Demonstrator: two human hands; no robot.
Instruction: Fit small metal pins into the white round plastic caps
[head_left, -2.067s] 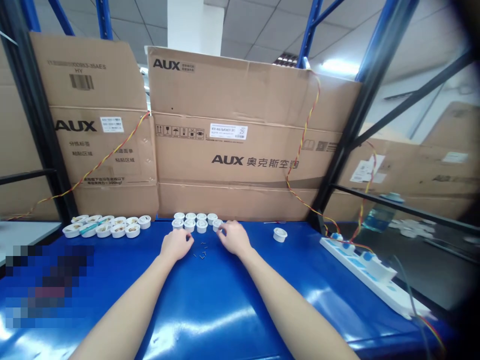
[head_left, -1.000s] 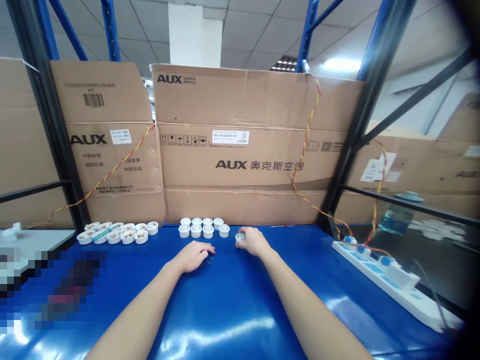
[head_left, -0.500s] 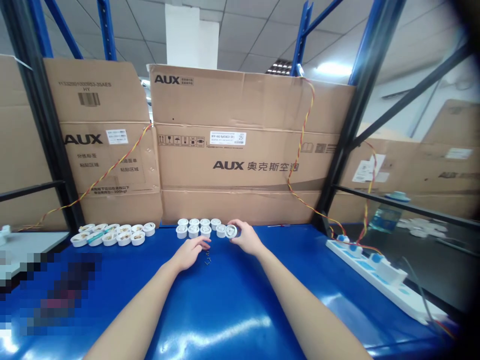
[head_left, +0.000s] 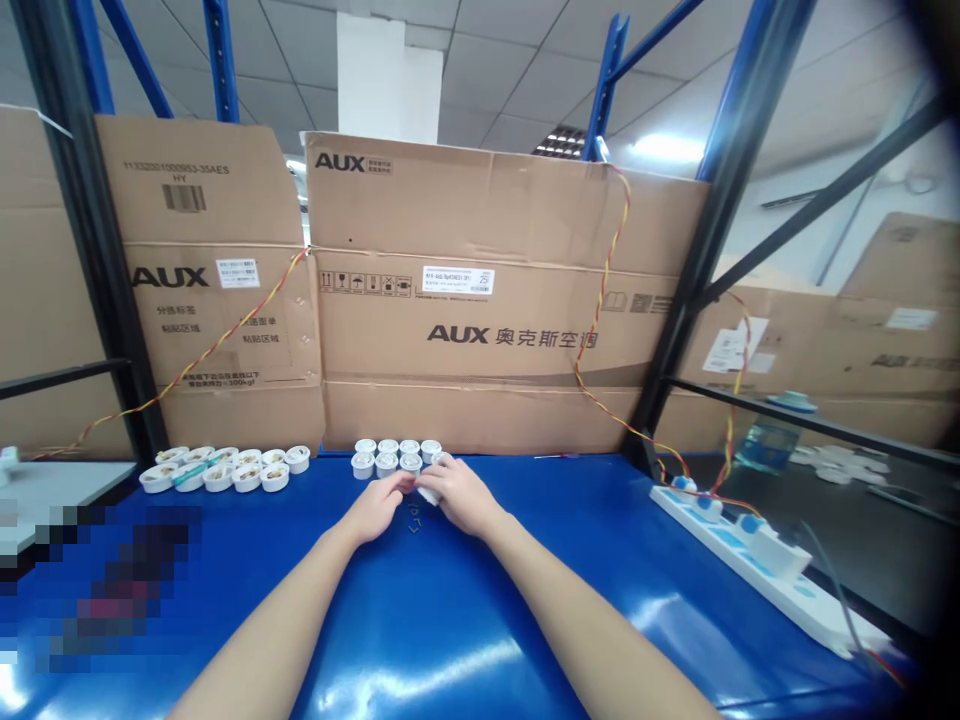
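Near the middle of the blue table, my right hand (head_left: pixel 463 495) grips a small round white plastic piece (head_left: pixel 427 494), tilted and mostly covered by the fingers. Close against it on the left is my left hand (head_left: pixel 375 507), its fingers curled together; whatever they may pinch is hidden. Just in front of the fingertips lie a few tiny brass-coloured parts (head_left: pixel 414 518), too small to name for certain. Behind both hands stand several round white plastic pieces (head_left: pixel 386 462) in two short rows.
At the back left, several white cups (head_left: pixel 247 477) hold small parts, with a teal pen-like tool (head_left: pixel 191 473) lying across them. A white power strip (head_left: pixel 757 565) runs along the right side. Cardboard (head_left: pixel 487 340) walls the back; twisted red-yellow wires (head_left: pixel 600 310) hang there.
My right hand has moved left and towards me with the white piece, bringing it beside my left hand. My left fingers have drawn in slightly.
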